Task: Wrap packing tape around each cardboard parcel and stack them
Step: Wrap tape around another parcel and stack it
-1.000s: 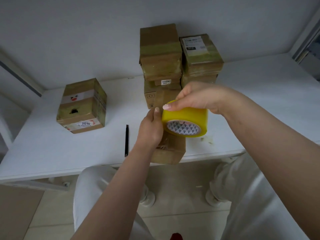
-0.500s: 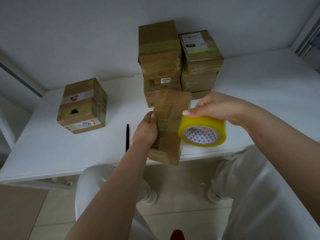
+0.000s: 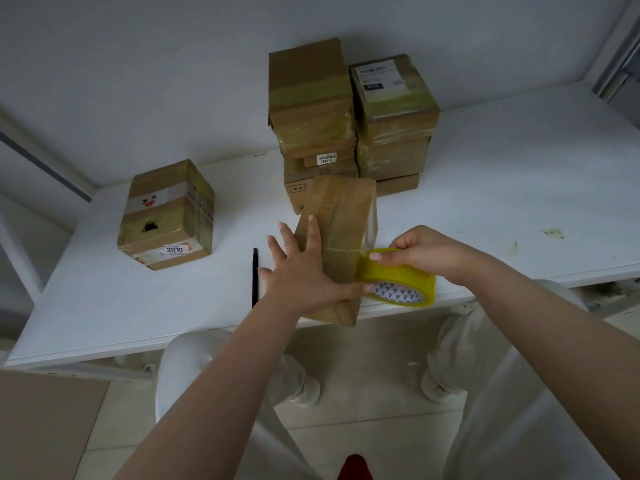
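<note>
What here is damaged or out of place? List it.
The lone box at the table's left has a ragged dark hole in its top. Yellowish smudges mark the table's right side. Nothing else stands out.

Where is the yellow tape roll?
The yellow tape roll is in the right hand, low and right of centre, against the parcel at the table's front edge.
</note>
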